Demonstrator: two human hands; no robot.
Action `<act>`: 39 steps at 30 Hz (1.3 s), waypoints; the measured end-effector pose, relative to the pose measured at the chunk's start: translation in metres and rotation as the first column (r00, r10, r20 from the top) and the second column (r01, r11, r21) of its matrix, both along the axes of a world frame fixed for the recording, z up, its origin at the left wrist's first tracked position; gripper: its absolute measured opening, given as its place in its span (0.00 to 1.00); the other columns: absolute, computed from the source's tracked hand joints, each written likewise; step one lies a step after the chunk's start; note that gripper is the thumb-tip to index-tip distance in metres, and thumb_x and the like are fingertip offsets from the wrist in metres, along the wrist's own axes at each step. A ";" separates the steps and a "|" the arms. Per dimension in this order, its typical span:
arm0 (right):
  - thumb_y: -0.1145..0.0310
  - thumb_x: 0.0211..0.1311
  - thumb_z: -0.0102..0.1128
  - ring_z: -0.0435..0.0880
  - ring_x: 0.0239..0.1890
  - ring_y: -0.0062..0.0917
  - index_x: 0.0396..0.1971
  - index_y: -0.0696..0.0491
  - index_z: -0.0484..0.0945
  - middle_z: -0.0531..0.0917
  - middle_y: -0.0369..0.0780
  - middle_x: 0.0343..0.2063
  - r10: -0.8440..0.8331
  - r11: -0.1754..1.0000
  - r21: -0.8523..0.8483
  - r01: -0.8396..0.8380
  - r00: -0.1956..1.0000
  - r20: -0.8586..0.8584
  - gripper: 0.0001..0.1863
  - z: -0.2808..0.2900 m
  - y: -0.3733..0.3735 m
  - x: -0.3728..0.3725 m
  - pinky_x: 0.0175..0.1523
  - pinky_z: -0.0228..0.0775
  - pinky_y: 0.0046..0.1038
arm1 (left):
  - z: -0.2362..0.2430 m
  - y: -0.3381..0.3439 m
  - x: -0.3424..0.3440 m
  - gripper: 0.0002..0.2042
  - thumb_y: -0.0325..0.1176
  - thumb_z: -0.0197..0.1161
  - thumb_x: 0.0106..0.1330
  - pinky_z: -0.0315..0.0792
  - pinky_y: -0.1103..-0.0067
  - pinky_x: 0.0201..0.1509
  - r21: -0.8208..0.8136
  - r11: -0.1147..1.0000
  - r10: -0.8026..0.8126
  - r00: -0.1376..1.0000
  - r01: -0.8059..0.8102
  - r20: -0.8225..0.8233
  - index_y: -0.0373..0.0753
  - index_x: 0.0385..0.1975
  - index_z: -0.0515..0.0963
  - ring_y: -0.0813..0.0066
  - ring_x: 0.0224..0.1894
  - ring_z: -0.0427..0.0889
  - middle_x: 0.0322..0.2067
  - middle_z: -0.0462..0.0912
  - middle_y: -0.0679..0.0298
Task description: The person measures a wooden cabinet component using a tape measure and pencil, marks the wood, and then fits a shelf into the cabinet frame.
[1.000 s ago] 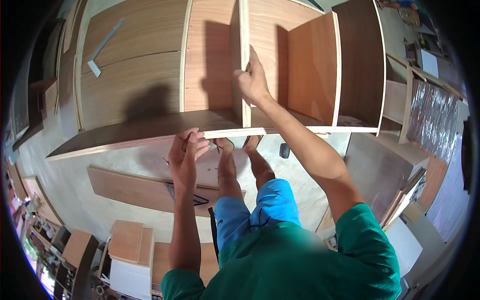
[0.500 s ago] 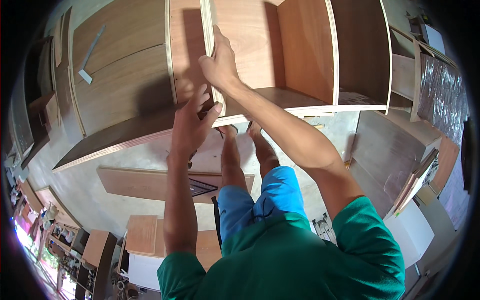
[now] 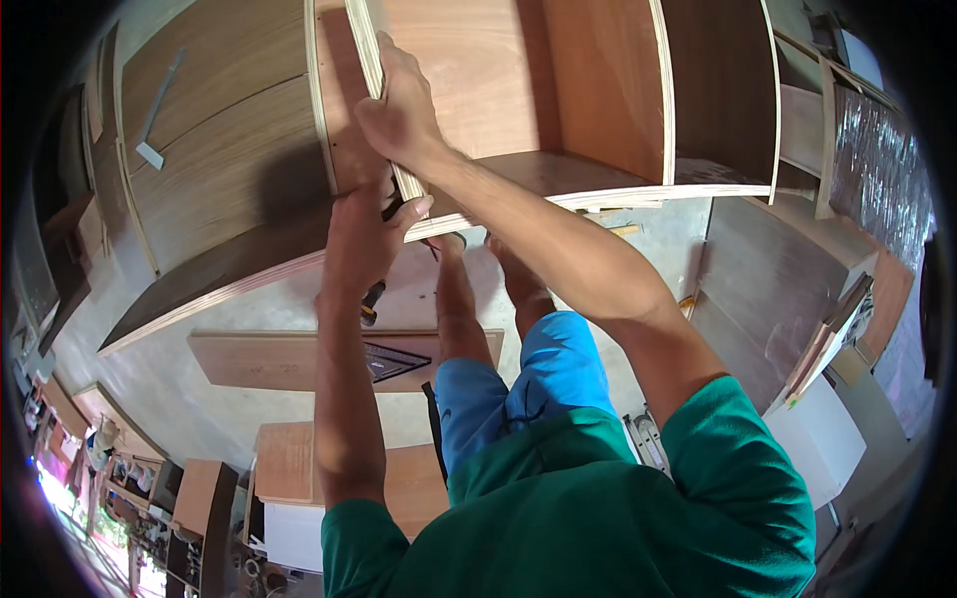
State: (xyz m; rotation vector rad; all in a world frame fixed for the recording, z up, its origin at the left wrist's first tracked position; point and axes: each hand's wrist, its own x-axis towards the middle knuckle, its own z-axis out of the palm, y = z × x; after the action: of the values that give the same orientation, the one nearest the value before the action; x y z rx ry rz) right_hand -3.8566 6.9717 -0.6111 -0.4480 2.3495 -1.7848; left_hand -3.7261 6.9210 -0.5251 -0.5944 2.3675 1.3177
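An open plywood cabinet [image 3: 548,199] spans the upper part of the view, with a plywood divider [image 3: 364,35] inside it, slanted leftward at its far end. My right hand [image 3: 399,115] is closed round the divider's edge. My left hand [image 3: 364,234] is at the divider's lower end by the cabinet's front edge, thumb over that edge and fingers partly hidden behind it. A dark tool [image 3: 371,304] shows below my left wrist, partly hidden. A metal angled strip [image 3: 164,100] lies on the cabinet's left panel.
A long board [image 3: 259,359] with a black triangular square [image 3: 399,361] lies on the floor left of my legs. A grey box [image 3: 768,299] with leaning boards stands right. Wood pieces [image 3: 289,468] and cluttered shelves [image 3: 140,498] fill the lower left. A foil-covered panel [image 3: 862,169] is far right.
The divider has moved left, away from the right-hand panel, and tilted, with my right hand on it. My left hand has risen from the front edge to the divider's lower end.
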 end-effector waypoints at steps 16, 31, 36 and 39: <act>0.79 0.55 0.56 0.71 0.70 0.55 0.76 0.62 0.61 0.74 0.62 0.63 0.042 0.996 0.070 -0.046 0.997 0.064 0.43 0.006 0.015 0.000 0.74 0.65 0.43 | -0.007 -0.015 0.005 0.21 0.42 0.63 0.79 0.75 0.73 0.43 0.097 0.995 -0.013 0.999 0.009 0.040 0.36 0.65 0.78 0.72 0.32 0.72 0.32 0.84 0.52; 0.77 0.60 0.57 0.63 0.06 0.25 0.23 0.66 0.80 0.70 0.39 0.11 0.108 0.953 0.174 -0.247 0.816 0.568 0.09 0.057 -0.065 -0.161 0.10 0.44 0.33 | -0.023 -0.006 0.016 0.20 0.40 0.66 0.78 0.82 0.71 0.57 0.057 0.968 0.249 0.905 -0.245 -0.346 0.39 0.65 0.81 0.65 0.56 0.89 0.53 0.90 0.51; 0.78 0.56 0.59 0.56 0.04 0.23 0.21 0.63 0.78 0.64 0.36 0.09 0.156 0.909 0.220 -0.354 0.778 0.609 0.06 0.069 -0.083 -0.171 0.10 0.41 0.33 | -0.025 -0.015 -0.003 0.30 0.45 0.77 0.68 0.85 0.68 0.54 -0.027 0.946 0.291 0.880 -0.324 -0.375 0.36 0.64 0.80 0.58 0.54 0.91 0.51 0.89 0.45; 0.78 0.55 0.60 0.57 0.03 0.24 0.21 0.63 0.78 0.64 0.37 0.09 0.157 0.897 0.237 -0.374 0.769 0.620 0.06 0.067 -0.089 -0.177 0.09 0.42 0.34 | -0.029 -0.024 -0.014 0.31 0.46 0.80 0.64 0.85 0.67 0.51 -0.069 0.952 0.254 0.893 -0.300 -0.371 0.33 0.61 0.81 0.56 0.48 0.93 0.49 0.89 0.44</act>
State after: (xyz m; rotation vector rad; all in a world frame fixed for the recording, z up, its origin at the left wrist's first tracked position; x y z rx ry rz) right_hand -4.0335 6.8825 -0.5441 -0.1335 1.9601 -1.1183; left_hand -3.7399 6.8973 -0.5538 -0.8159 2.7581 1.5168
